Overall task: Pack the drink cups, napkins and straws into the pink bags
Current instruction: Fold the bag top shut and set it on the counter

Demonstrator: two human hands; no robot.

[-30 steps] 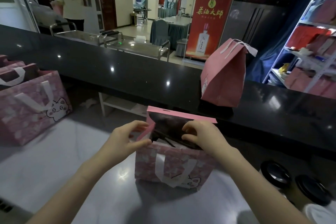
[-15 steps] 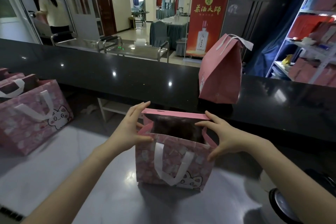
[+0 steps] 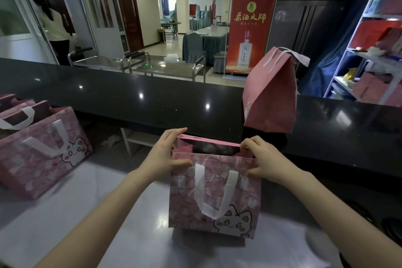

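A pink bag point(image 3: 214, 193) with a white handle and a cartoon cat stands upright on the grey worktop point(image 3: 65, 213) in front of me. My left hand point(image 3: 166, 155) grips its left top edge, thumb on the front panel and fingers behind. My right hand point(image 3: 264, 160) pinches the right top edge the same way. The bag's mouth is narrow and dark; its contents are hidden. No napkins or straws show.
A folded-shut pink bag point(image 3: 270, 95) stands on the raised black counter point(image 3: 152, 98) behind. More pink cat bags point(image 3: 41, 148) sit at the left. Dark cup lids point(image 3: 391, 227) show at the right edge. A shelf point(image 3: 369, 54) stands at the far right.
My hands have gone from spread on the bag's sides to gripping its top corners, and the mouth has narrowed. The view has shifted so the bag sits lower and more central.
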